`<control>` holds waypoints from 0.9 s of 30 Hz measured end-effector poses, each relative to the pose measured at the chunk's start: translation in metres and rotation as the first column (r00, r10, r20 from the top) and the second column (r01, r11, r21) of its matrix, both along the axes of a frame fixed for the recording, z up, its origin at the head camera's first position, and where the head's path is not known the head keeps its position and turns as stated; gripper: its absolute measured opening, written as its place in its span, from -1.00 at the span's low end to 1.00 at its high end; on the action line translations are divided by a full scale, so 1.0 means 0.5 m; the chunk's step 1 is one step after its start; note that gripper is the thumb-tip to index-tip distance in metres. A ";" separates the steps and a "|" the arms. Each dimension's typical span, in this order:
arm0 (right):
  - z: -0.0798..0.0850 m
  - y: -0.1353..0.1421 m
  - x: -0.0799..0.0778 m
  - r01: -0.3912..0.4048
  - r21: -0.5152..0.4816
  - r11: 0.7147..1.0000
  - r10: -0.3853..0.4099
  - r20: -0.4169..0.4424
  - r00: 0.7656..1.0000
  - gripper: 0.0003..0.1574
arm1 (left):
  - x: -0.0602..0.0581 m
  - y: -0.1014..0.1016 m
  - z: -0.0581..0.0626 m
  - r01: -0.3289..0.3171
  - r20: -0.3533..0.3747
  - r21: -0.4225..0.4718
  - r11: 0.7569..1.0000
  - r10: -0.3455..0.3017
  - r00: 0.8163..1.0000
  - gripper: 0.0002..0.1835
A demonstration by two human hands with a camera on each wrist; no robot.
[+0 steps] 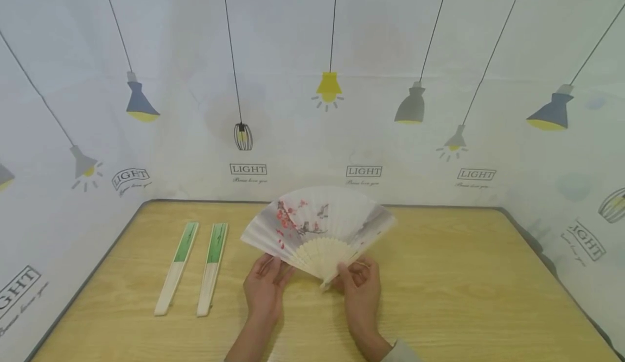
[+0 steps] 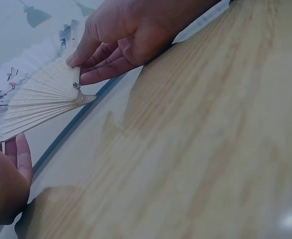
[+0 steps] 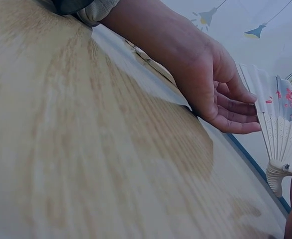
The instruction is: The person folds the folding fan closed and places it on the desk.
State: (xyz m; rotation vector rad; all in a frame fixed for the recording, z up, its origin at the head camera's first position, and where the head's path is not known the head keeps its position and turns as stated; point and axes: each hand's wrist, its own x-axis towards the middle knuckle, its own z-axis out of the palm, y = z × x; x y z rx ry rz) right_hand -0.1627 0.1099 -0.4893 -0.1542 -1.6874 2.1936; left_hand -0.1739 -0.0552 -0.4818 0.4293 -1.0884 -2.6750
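Observation:
An unfolded folding fan (image 1: 317, 221), with red blossoms and small birds on its pale leaf, spreads between my two hands over the table. At its left edge, my left hand (image 1: 265, 283) pinches the outer rib between thumb and fingers; the right wrist view also shows this left hand (image 3: 200, 74). My right hand (image 1: 360, 289) holds the other edge low down, close to the pivot (image 2: 76, 85), with the thumb in front and fingers curled behind. The pale ribs (image 3: 280, 139) fan out from that pivot. Parts of the fingers are hidden behind the fan.
Two folded fans (image 1: 177, 268) (image 1: 212, 270) with green upper parts lie side by side on the wooden table (image 1: 464, 286), left of my hands. A white backdrop (image 1: 293, 42) printed with hanging lamps surrounds the table at the back and sides.

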 end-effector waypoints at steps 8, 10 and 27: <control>-0.004 -0.002 -0.001 -0.008 -0.001 1.000 0.008 -0.007 1.000 -0.47 | -0.002 -0.002 -0.003 -0.004 -0.012 0.014 1.000 0.004 1.000 -0.87; -0.003 -0.003 -0.001 -0.010 -0.001 1.000 0.010 -0.012 1.000 -0.47 | -0.003 -0.002 -0.003 -0.006 -0.023 0.002 1.000 0.006 1.000 -0.87; -0.005 -0.001 0.000 0.008 0.071 0.997 -0.008 0.005 1.000 -0.51 | -0.009 0.000 -0.005 0.011 -0.038 -0.077 0.997 -0.014 0.999 -0.82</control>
